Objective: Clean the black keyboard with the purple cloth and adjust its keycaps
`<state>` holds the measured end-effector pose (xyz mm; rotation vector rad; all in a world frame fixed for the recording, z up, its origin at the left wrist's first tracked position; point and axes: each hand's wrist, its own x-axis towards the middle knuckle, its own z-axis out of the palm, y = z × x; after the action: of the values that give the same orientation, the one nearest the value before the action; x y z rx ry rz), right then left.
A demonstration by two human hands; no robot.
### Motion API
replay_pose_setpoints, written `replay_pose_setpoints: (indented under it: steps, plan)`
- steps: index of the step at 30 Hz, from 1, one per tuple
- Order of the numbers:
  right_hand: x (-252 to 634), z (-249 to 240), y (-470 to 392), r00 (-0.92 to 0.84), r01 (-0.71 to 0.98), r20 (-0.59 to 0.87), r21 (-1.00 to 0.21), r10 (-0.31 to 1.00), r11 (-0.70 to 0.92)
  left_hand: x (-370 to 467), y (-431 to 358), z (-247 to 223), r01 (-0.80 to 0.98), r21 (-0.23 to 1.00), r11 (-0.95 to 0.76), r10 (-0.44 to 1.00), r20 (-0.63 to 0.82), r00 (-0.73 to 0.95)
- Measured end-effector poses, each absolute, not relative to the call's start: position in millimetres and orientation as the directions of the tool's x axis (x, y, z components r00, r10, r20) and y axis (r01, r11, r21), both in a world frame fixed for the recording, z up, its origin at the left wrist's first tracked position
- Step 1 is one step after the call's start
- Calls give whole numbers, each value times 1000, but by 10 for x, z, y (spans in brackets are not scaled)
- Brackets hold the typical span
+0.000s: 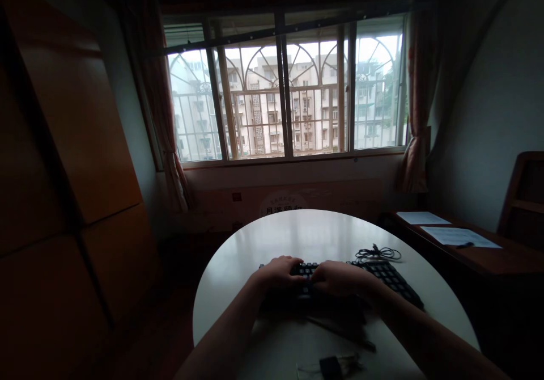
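A black keyboard [393,281] lies across the white round table [229,289], its middle and left partly covered by my hands. My left hand [278,272] rests over its left part, index finger and thumb stretched apart above the keys. Close beside it, my right hand [340,277] is closed with its fingers bent down at the middle keys. What those fingers pinch, if anything, is hidden; a small bluish spot shows between the two hands. Behind the keyboard's right part lies a coiled black cable [378,253].
A thin dark stick-like thing [342,334] lies nearer me, with a small black object with thin wire-like parts [331,367] at the bottom edge. Papers [457,236] and a dark pen [465,245] lie on a brown side table at right. A wooden cabinet [76,125] stands left.
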<state>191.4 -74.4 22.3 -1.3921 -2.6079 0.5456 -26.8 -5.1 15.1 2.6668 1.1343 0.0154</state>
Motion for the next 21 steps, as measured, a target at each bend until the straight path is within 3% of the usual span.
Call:
replay_pose_setpoints:
  steps: [21]
  plan:
    - [1937, 201, -691, -560, 748, -91, -482, 823, 456, -297, -12, 136, 692, 228, -685, 688, -111, 717]
